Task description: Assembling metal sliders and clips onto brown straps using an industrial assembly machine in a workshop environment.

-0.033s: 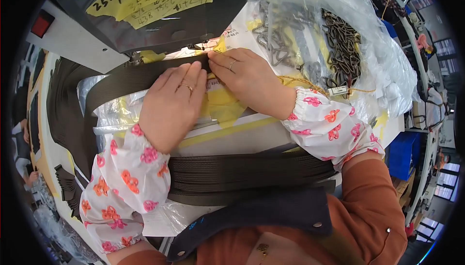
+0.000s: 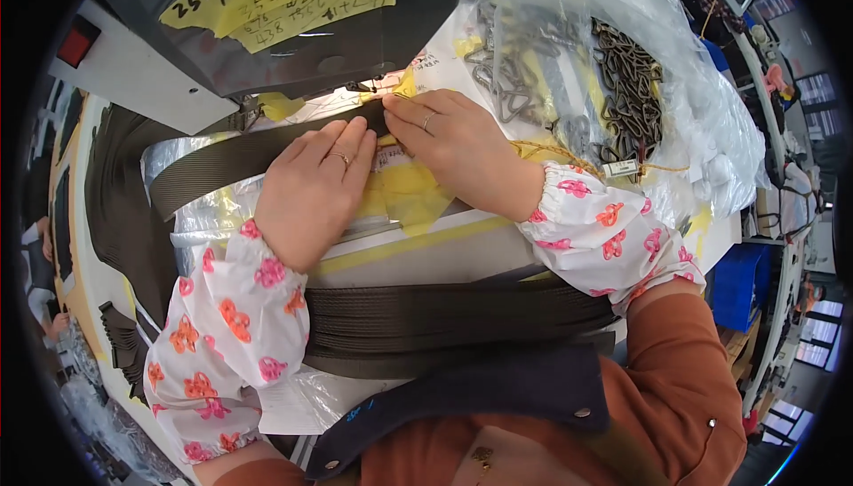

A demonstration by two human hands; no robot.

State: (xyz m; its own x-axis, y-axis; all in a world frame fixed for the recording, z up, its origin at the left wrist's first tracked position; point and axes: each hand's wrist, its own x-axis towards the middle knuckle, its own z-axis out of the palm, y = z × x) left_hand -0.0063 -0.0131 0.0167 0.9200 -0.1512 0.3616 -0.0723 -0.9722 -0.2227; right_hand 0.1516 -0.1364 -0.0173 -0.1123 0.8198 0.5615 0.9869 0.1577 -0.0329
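A dark olive webbing strap (image 2: pixel 222 159) runs from the left to beneath the dark head of a sewing machine (image 2: pixel 293 68). My left hand (image 2: pixel 320 184) lies flat over the strap, its fingers stretched out side by side and its thumb hidden. Close to the machine's needle area, my right hand (image 2: pixel 444 144) pinches the strap's edge between bent fingers and thumb. Just below both hands, yellow tape (image 2: pixel 404 197) covers part of the work surface. A thick folded stack of the same webbing (image 2: pixel 444 322) lies in front of me.
More webbing (image 2: pixel 124 193) hangs in layers at the left. Metal hooks or buckles (image 2: pixel 626 77) sit in clear plastic bags (image 2: pixel 702 122) at the far right, with a yellow cord (image 2: pixel 551 150) beside my right wrist. A blue bin (image 2: pixel 742 286) stands beyond the table's right side.
My left hand has shifted slightly, and the strap's bend at the left now sits a little lower and further left. My right hand stays nearly in place.
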